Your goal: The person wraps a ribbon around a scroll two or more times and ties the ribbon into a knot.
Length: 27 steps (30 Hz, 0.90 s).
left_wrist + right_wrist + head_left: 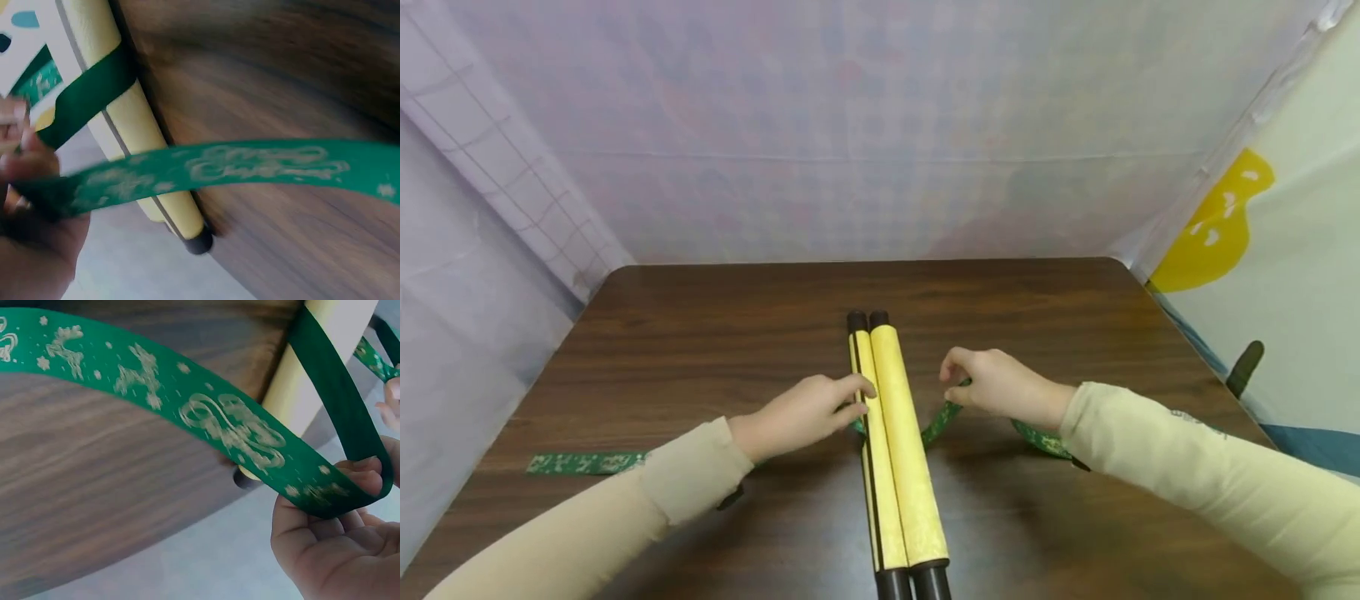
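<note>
Two rolled yellow scrolls (897, 442) lie side by side at the centre of the head view, running from mid-frame to the bottom edge. They are smooth, matte cylinders with dark round end caps. They rest on a dark brown surface (700, 333) with wood grain.

A green ribbon (940, 423) with a pale gold printed pattern passes around the scrolls. It is flat and satin-like; in the right wrist view the print shows reindeer and scrollwork (231, 428). One end of the ribbon trails flat on the surface toward the lower left of the head view.

Left hand (801, 412): just left of the scrolls, fingertips touching the near scroll, fingers curled. In the left wrist view it pinches the ribbon (206, 165) at the lower left of the frame.

Right hand (996, 385): just right of the scrolls, not touching them, knuckles raised, fingers bent down. In the right wrist view its fingers (359, 478) pinch a fold of ribbon at the lower right. Both forearms, in cream sleeves, angle in from the bottom corners.
</note>
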Each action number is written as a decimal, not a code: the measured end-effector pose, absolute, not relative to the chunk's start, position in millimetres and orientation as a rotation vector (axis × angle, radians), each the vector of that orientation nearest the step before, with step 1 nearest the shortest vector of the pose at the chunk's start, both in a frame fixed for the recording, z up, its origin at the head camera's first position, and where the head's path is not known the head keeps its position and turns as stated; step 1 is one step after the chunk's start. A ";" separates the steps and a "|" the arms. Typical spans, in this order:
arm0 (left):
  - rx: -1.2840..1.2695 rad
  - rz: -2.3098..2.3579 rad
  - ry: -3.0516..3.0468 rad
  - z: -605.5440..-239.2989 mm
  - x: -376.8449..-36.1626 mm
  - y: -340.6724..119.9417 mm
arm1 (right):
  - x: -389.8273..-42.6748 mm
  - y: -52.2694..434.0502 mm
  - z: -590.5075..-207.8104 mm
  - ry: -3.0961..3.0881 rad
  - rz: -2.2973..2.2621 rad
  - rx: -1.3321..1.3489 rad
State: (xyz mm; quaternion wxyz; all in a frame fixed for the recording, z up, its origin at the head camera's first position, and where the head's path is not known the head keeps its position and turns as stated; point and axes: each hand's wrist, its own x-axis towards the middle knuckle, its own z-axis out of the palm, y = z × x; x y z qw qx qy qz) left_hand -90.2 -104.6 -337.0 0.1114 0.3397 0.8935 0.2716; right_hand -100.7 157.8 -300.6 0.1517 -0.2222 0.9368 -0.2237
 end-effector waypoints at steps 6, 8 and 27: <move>1.036 0.774 2.660 -335.9 -89.1 -69.3 | -105.7 147.2 -289.8 2.702 -0.698 -0.569; 1.032 0.776 2.654 -335.5 -89.1 -59.6 | -107.9 140.8 -286.1 2.707 -0.734 -0.592; 0.799 1.088 2.599 -332.0 -99.4 -35.9 | -111.4 106.0 -277.9 2.798 -0.856 -0.796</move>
